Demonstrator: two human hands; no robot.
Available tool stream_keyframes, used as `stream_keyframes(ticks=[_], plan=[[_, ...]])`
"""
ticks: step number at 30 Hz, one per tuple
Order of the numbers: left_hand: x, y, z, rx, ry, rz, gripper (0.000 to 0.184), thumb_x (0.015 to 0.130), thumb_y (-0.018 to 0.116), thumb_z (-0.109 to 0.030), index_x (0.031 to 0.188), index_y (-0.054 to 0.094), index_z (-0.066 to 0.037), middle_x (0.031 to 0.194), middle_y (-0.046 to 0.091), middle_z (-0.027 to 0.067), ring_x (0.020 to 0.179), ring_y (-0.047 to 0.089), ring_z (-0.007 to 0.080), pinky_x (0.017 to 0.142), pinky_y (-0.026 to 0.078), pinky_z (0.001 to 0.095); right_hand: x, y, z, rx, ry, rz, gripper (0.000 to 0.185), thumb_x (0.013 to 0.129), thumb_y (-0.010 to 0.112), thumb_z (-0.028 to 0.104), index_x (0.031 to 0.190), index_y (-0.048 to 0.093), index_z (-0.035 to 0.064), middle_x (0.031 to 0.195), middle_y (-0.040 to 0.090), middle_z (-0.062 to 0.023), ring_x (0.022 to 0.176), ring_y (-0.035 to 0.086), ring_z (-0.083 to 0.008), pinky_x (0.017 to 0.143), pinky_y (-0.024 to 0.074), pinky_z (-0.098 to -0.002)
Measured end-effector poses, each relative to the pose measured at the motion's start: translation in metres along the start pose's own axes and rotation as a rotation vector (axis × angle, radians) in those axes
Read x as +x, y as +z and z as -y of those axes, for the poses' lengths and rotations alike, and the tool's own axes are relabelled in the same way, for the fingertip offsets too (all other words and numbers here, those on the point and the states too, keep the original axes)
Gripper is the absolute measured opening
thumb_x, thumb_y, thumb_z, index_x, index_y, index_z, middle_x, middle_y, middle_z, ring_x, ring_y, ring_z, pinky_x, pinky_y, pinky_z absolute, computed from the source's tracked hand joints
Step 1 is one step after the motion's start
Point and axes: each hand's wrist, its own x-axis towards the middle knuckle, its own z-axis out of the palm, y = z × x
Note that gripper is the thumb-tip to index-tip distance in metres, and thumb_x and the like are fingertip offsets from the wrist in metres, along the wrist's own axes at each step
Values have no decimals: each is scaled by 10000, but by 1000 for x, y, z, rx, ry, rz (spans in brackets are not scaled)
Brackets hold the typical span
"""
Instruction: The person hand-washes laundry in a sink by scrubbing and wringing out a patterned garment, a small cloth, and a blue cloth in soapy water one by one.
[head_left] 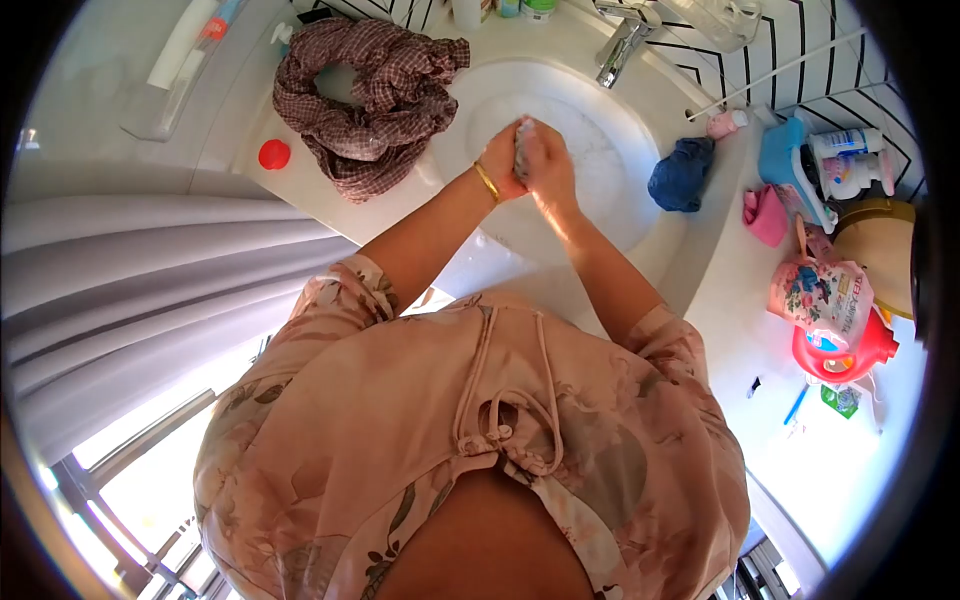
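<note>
Over the white sink basin (pixel 610 140) both hands are pressed together. My left hand (pixel 502 163), with a gold bracelet at the wrist, is closed around one side of a small greyish bundle (pixel 521 152) that looks like wet cloth. From the other side my right hand (pixel 550 168) is wrapped against the same bundle, its outline slightly blurred. Most of the bundle is hidden by the fingers, so its exact kind does not show. Cloudy, whitish water seems to lie in the basin below. A chrome faucet (pixel 628 42) stands behind it.
A brown checked cloth (pixel 375 100) lies heaped left of the basin, near a red cap (pixel 273 154). On the right rim sits a bundled blue cloth (pixel 683 174). Farther right are a blue basket (pixel 785 165), a pink pouch (pixel 766 215) and a red jug (pixel 850 355).
</note>
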Motion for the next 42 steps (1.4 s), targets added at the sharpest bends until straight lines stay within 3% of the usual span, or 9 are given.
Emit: stream_keyframes(ticks=[1,4,7,20,25,32,37,40,42], plan=[[-13,20,2,-43,29,-173,367,898,338,-362,1105,468,-87,1120,503,133,993,537,249,870,444,381,-8,-2,7,-270,-492,-80,267,832,535,220,996,561,11,927,537,-168,927,499,-345,826,404,-370],[-12,19,8,103,-55,-110,382,900,339,-414,1112,465,-124,1119,501,123,985,539,245,826,466,400,-13,-21,8,-393,-502,213,564,727,627,455,1167,497,126,1373,280,-142,1197,331,-330,948,297,-435],[-8,35,16,146,82,-189,357,904,351,-385,1059,481,-92,1064,521,96,944,540,213,776,473,351,-10,-16,28,-220,-412,-65,253,847,532,255,822,542,4,833,536,-139,793,490,-318,723,405,-373],[1,86,56,831,339,-450,470,883,381,-443,732,557,-35,650,532,36,479,465,138,411,352,271,-6,-61,31,559,370,-298,347,877,505,302,669,538,26,669,514,-43,626,468,-110,579,422,-267],[6,82,54,976,363,-217,287,833,562,-330,785,570,-48,699,540,21,587,484,102,552,410,233,-52,-125,37,71,-12,-319,324,908,462,305,962,640,41,837,610,-26,752,537,-99,684,428,-226],[-8,84,50,833,261,-129,176,809,591,-208,910,592,-64,834,564,5,785,529,102,666,439,240,-69,-219,48,-927,-419,-589,298,879,478,286,900,648,42,815,634,-116,794,602,-251,717,450,-341],[-26,22,28,1015,310,-261,249,800,605,-234,970,586,-54,881,585,13,787,547,100,666,442,235,-89,-197,-7,-1659,367,369,389,802,504,412,938,637,73,930,627,-129,897,584,-313,814,438,-424],[-54,-25,-7,1180,575,-288,210,804,611,-192,962,595,-54,916,595,29,775,560,90,669,447,236,-85,-177,-16,-1273,539,299,431,803,512,414,1035,593,59,1087,573,-157,1003,538,-319,864,398,-469],[-79,-47,-27,1361,840,-339,169,798,617,-169,923,608,-55,920,598,56,772,572,115,671,458,242,-91,-184,-66,-1387,112,34,478,812,505,414,1109,542,42,1190,489,-188,1093,463,-340,898,364,-485]])
